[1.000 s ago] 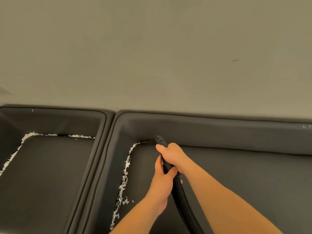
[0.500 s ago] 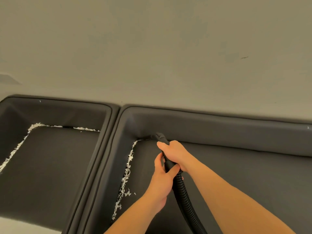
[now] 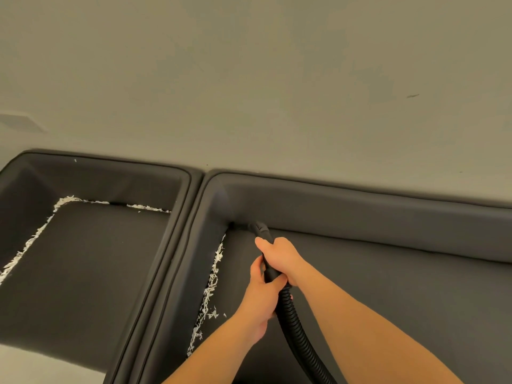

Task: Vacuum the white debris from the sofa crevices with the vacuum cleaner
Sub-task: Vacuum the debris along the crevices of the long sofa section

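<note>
A black vacuum nozzle (image 3: 259, 228) points into the back left corner of the right seat of a dark grey sofa (image 3: 360, 212). My right hand (image 3: 282, 257) grips the nozzle's neck. Just below it, my left hand (image 3: 261, 297) grips the top of the ribbed black hose (image 3: 296, 331), which runs down to the bottom edge. A line of white debris (image 3: 212, 284) lies in the crevice along this seat's left side, left of my hands. More white debris (image 3: 33, 239) fills the left and back crevices of the left seat.
A plain beige wall (image 3: 249, 79) rises behind the sofa. A padded divider (image 3: 169, 261) separates the two seats. A strip of pale floor (image 3: 41, 364) shows at the bottom left.
The nozzle has slid left along the back crevice into the corner, and the short white bit that lay there is gone. The view has shifted slightly, showing more floor.
</note>
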The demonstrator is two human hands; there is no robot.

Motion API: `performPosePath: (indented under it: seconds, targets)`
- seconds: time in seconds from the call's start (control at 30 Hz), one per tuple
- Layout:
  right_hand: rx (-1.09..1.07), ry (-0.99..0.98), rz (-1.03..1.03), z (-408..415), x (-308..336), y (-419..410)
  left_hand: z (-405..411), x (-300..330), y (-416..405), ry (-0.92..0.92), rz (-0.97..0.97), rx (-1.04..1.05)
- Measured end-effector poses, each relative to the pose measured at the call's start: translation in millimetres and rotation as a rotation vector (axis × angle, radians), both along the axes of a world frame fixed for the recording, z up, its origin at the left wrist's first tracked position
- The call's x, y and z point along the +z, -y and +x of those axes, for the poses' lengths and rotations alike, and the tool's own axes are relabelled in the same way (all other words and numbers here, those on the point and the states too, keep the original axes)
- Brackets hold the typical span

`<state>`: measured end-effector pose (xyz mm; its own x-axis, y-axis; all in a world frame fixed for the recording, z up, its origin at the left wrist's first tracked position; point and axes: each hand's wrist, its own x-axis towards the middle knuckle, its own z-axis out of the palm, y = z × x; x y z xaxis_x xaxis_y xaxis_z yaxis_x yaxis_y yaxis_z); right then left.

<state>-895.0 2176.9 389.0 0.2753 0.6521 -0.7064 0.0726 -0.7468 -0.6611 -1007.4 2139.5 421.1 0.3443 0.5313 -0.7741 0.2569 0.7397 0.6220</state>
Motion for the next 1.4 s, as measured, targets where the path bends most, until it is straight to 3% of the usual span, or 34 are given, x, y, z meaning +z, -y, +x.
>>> performPosePath:
  seconds: [0.13, 0.43, 0.7, 1.03, 1.23, 1.4]
  targets:
    - [0.067, -0.021, 0.007, -13.4, -1.7, 17.7, -18.8, 5.2, 10.4, 0.031, -0.068, -0.037]
    - [0.199, 0.16, -0.054, -49.3, -13.8, 45.2, -43.6, 4.2, 38.5, -0.026, -0.097, -0.059]
    - [0.221, 0.066, -0.007, -37.7, 6.7, 55.0, -45.8, 13.3, 47.2, -0.007, -0.063, -0.096]
    - [0.27, 0.172, -0.044, -66.2, -25.7, 97.8, -58.5, -3.1, 93.4, -0.083, -0.114, -0.066]
    - [0.242, 0.05, 0.028, -66.6, -3.6, 108.3, -77.1, 2.6, 96.2, -0.045, -0.084, -0.1]
    - [0.316, 0.126, 0.009, -79.9, 5.4, 107.4, -89.3, 4.8, 93.6, -0.039, -0.077, -0.134]
